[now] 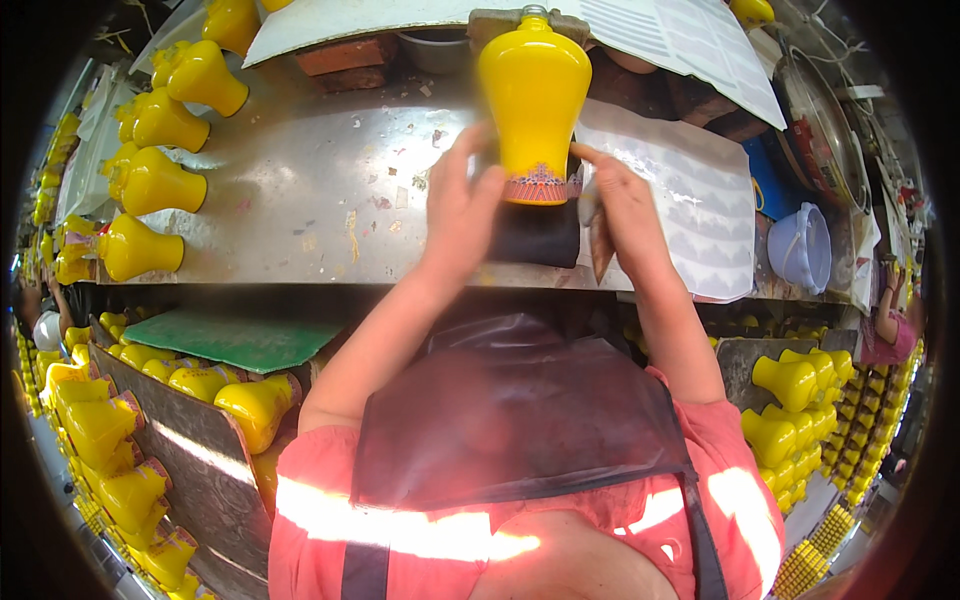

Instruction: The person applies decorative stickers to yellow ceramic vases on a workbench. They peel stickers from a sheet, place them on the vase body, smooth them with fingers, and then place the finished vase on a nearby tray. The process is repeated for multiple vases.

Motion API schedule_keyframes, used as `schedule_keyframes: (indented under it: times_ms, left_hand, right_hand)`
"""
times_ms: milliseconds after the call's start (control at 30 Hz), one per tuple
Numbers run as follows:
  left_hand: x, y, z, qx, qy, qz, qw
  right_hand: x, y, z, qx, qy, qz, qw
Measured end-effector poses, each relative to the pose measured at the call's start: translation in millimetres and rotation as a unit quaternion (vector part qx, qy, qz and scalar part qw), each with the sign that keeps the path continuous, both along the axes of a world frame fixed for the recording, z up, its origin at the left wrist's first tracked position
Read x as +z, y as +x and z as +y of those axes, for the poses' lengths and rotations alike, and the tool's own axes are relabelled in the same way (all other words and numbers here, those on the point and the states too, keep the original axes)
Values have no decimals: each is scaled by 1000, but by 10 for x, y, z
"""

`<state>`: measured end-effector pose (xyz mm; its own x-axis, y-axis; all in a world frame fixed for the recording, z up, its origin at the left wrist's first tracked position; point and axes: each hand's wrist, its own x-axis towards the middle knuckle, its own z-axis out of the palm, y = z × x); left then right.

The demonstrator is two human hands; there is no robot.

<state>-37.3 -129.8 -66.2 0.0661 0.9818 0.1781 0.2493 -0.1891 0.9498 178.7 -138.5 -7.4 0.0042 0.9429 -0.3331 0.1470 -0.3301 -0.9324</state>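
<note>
A glossy yellow vase (535, 85) lies in front of me, its neck on a support at the far side and its base toward me. Around the base end runs a patterned red-and-blue band (540, 186), with a loose-looking edge on the right. My left hand (464, 205) is at the left of the band, fingers stretched and slightly blurred, its thumb close to or touching the edge. On the right, my right hand (622, 200) reaches a fingertip to the vase's side. A brown, flat, pointed tool (601, 245) sticks out below its palm. Beneath the base lies a dark cloth (535, 240).
Several yellow vases (160, 185) line the left of the metal table (310, 200). White pattern sheets (680, 210) lie at right, near a light-blue bucket (800, 250). Bricks (347, 60) stand behind. A green board (235, 335) and crated vases (255, 405) are at lower left.
</note>
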Motion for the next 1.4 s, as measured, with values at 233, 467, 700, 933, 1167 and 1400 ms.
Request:
schedule_keyframes:
  times_ms: [233, 467, 700, 933, 1167, 1400]
  left_hand:
    - [117, 59, -488, 35, 207, 300, 931]
    - [-51, 127, -477, 39, 198, 264, 943]
    - [-100, 149, -464, 51, 202, 239, 948]
    - [16, 71, -529, 33, 192, 262, 945]
    - [-3, 75, -504, 35, 186, 226, 956]
    - [-31, 57, -502, 25, 185, 212, 959]
  right_hand:
    - [38, -273, -519, 91, 194, -217, 952]
    - [-196, -343, -602, 110, 136, -202, 964]
    - [-219, -283, -508, 67, 86, -9, 994]
    - [74, 120, -193, -98, 54, 185, 976]
    - [-1, -108, 16, -36, 376, -250, 892]
    - [471, -339, 43, 154, 536, -434, 707]
